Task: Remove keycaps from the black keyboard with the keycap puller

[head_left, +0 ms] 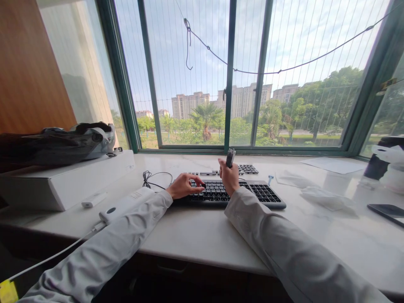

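A black keyboard [265, 194] lies on the white marble-like sill top, with bare square openings in its right-hand block where keycaps are off. My left hand [184, 186] is over its left part, thumb and forefinger pinched on a small black piece that looks like a keycap [203, 185]. Above the middle of the keyboard, my right hand [229, 179] is a fist around a short black tool [230, 157] that points up; its exact kind does not show. Behind the keyboard, loose black keycaps [248, 169] lie in rows, partly hidden by my right hand.
A small blue tool [270, 180] lies right of the keyboard, near crumpled clear plastic bags [328, 198] and a phone [386, 211]. Leftward are a white power strip [126, 205], a black cable [150, 179] and a white box [78, 181] bearing a black bag. Windows [246, 149] stand behind.
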`<state>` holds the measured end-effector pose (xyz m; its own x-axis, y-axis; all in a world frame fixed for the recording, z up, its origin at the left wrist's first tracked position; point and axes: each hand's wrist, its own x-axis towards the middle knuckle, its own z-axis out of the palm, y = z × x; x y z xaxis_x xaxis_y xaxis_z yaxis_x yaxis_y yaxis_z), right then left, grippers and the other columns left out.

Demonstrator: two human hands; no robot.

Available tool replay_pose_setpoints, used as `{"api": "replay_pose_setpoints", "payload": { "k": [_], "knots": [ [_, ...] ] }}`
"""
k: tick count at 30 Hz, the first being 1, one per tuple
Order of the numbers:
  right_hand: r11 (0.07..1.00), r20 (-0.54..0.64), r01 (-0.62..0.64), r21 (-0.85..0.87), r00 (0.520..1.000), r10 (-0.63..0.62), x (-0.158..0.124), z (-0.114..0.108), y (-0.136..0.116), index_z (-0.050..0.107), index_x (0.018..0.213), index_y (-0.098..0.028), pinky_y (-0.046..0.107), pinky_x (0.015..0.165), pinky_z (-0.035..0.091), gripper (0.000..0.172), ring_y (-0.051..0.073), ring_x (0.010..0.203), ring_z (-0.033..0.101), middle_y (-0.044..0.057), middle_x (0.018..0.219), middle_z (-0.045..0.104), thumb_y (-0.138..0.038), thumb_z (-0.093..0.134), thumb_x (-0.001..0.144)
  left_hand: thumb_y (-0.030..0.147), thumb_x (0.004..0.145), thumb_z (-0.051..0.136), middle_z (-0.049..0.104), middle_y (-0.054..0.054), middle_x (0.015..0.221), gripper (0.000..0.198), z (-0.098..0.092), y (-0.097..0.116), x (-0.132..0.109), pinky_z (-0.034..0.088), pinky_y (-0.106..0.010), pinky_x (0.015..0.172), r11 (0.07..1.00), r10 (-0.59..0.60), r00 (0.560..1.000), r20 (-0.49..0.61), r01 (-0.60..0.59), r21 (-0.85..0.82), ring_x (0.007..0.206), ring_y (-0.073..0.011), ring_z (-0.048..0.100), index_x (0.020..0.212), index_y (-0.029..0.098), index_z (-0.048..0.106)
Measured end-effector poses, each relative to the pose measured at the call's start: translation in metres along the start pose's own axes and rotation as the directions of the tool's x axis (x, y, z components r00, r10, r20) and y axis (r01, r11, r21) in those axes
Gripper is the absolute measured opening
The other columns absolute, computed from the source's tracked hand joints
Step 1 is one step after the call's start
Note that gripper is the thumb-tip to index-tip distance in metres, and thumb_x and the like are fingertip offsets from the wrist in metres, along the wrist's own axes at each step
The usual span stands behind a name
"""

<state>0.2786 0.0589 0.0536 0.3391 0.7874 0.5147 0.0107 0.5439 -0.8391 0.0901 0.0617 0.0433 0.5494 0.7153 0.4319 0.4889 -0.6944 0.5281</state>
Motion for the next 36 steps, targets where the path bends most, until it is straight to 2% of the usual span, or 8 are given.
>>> {"api": "replay_pose_setpoints", "payload": {
  "k": [2, 6, 10, 14, 16, 21, 31, 36],
  "knots": [
    [0.936, -0.039, 0.103, -0.336, 0.992, -0.123, 0.011, -0.015, 0.0, 0.04, 0.045, -0.021, 0.028, 0.046, 0.026, 0.045, 0.012, 0.044, 0.036, 0.0, 0.041, 0.042, -0.049, 0.053, 0.078, 0.045, 0.074, 0.066, 0.07, -0.006, 0.086, 0.036, -0.001, -0.001, 0.0, 0.046, -0.023, 0.062, 1.0, -0.017, 0.999, -0.046, 0.017, -0.004, 0.078, -0.0162, 0.062, 0.09, 0.014, 0.072],
    [0.604, 0.097, 0.195, -0.773, 0.977, -0.192, 0.019, -0.033, 0.0, 0.06, 0.055, -0.018, 0.03, 0.056, 0.033, 0.038, 0.019, 0.059, 0.054, 0.01, 0.058, 0.062, -0.041, 0.047, 0.082, 0.043, 0.073, 0.066, 0.071, -0.007, 0.091, 0.032, -0.003, -0.005, 0.002, 0.05, -0.026, 0.071, 1.0, -0.031, 0.997, -0.068, 0.031, -0.007, 0.089, -0.0198, 0.064, 0.088, 0.015, 0.07],
    [0.353, 0.238, 0.248, -0.902, 0.969, -0.071, 0.016, -0.035, 0.003, 0.073, 0.076, -0.018, 0.031, 0.065, 0.037, 0.03, 0.024, 0.074, 0.062, 0.015, 0.076, 0.069, -0.036, 0.05, 0.083, 0.044, 0.074, 0.067, 0.071, -0.006, 0.086, 0.033, -0.004, -0.008, 0.003, 0.05, -0.028, 0.075, 0.998, -0.053, 0.997, -0.051, 0.052, -0.026, 0.085, -0.0198, 0.066, 0.09, 0.016, 0.068],
    [0.235, 0.339, 0.329, -0.915, 0.941, 0.005, 0.013, -0.033, 0.007, 0.073, 0.08, -0.016, 0.032, 0.066, 0.037, 0.03, 0.025, 0.072, 0.063, 0.017, 0.078, 0.069, -0.035, 0.05, 0.084, 0.046, 0.078, 0.063, 0.071, -0.006, 0.088, 0.035, -0.004, -0.006, 0.002, 0.05, -0.028, 0.074, 0.997, -0.058, 0.997, -0.054, 0.055, -0.049, 0.087, -0.0199, 0.066, 0.098, 0.017, 0.067],
    [0.226, 0.453, 0.44, -0.869, 0.891, 0.006, 0.011, -0.034, 0.008, 0.073, 0.082, -0.018, 0.032, 0.066, 0.037, 0.028, 0.025, 0.072, 0.063, 0.015, 0.078, 0.069, -0.034, 0.05, 0.084, 0.046, 0.08, 0.061, 0.071, -0.007, 0.093, 0.035, -0.004, -0.006, 0.003, 0.051, -0.028, 0.075, 0.997, -0.045, 0.996, -0.071, 0.04, -0.061, 0.09, -0.02, 0.065, 0.099, 0.017, 0.068],
    [0.293, 0.749, 0.72, -0.629, 0.663, -0.02, 0.004, -0.035, 0.005, 0.066, 0.112, -0.031, 0.03, 0.072, 0.037, 0.034, 0.023, 0.078, 0.065, 0.006, 0.081, 0.072, -0.03, 0.059, 0.079, 0.044, 0.084, 0.057, 0.071, -0.008, 0.098, 0.034, -0.004, -0.009, 0.005, 0.05, -0.028, 0.08, 0.998, -0.025, 0.989, -0.143, 0.016, -0.067, 0.094, -0.0196, 0.064, 0.1, 0.018, 0.07],
    [0.288, 0.766, 0.756, -0.588, 0.635, -0.1, 0.001, -0.032, 0.005, 0.063, 0.118, -0.036, 0.027, 0.073, 0.04, 0.038, 0.021, 0.09, 0.067, 0.001, 0.098, 0.073, -0.028, 0.053, 0.083, 0.045, 0.076, 0.067, 0.071, -0.008, 0.093, 0.038, -0.001, -0.006, 0.004, 0.052, -0.029, 0.07, 0.982, -0.035, 0.994, -0.105, 0.015, -0.186, 0.081, -0.0197, 0.067, 0.1, 0.016, 0.066],
    [0.278, 0.764, 0.759, -0.589, 0.635, -0.112, 0.002, -0.032, 0.006, 0.061, 0.122, -0.035, 0.026, 0.075, 0.041, 0.039, 0.02, 0.09, 0.067, 0.001, 0.099, 0.073, -0.03, 0.053, 0.083, 0.04, 0.079, 0.065, 0.072, -0.007, 0.092, 0.032, -0.001, -0.007, 0.002, 0.048, -0.024, 0.063, 0.994, 0.011, 0.992, -0.126, -0.025, -0.11, 0.086, -0.0193, 0.066, 0.102, 0.019, 0.068]
  ]
}}
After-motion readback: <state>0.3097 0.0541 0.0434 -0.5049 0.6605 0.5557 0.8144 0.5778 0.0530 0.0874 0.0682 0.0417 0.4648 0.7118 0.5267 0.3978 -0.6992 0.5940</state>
